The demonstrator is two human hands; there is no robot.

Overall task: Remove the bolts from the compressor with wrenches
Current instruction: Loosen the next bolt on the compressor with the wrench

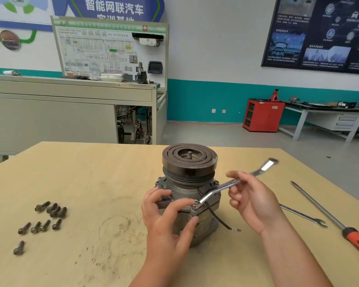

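Right hand (255, 204) fingers are pinched round the shaft of an offset wrench (220, 188), whose ring end is seated on a bolt (194, 204) at the flange of the compressor (190, 160). The compressor is stood upright on the counter (91, 172) and is gripped by the left hand (168, 216). Loose bolts (43, 220) are scattered well to its left.

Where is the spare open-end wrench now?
Head view: the open-end wrench lies on the table right of the compressor, between the right hand and the orange-handled screwdriver.

Table (91, 183), compressor (190, 162), roughly ten bolts (45, 225), wrench (303, 215), screwdriver (330, 216)
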